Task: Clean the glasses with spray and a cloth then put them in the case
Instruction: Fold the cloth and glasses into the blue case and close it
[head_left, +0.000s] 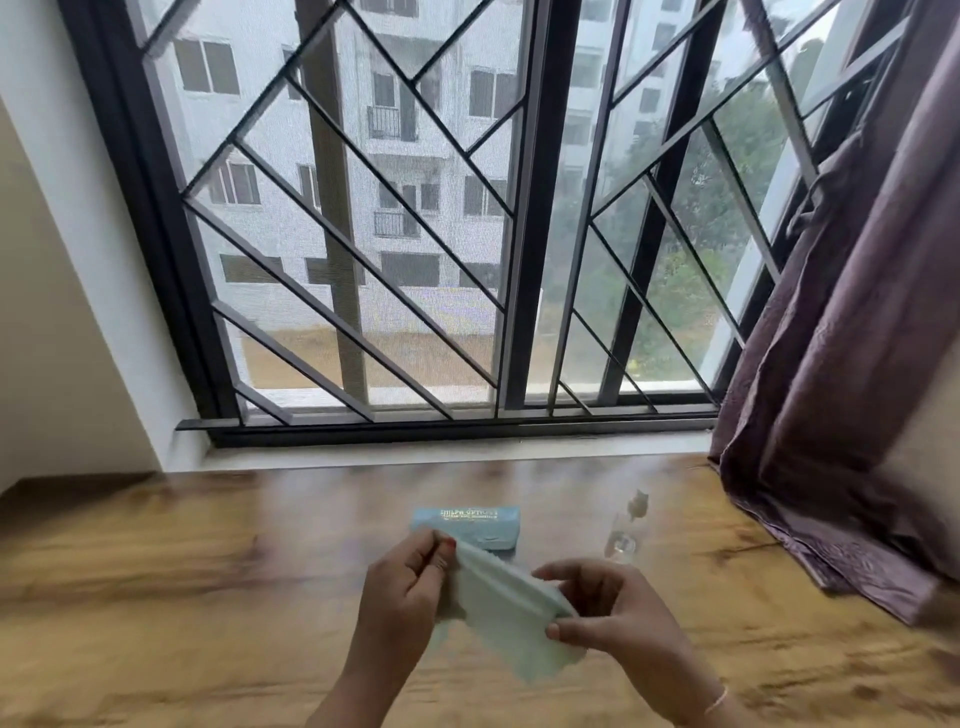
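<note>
Your left hand (410, 582) and right hand (618, 618) each pinch one end of the cloth (511, 623), near the case (467, 525) and bottle (626, 532)

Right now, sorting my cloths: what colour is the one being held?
The cloth is pale mint green, seen in head view.

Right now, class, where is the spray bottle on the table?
In the head view, the clear spray bottle sits on the wooden table, right of the blue case, just beyond the right hand and left of the purple curtain.
</note>
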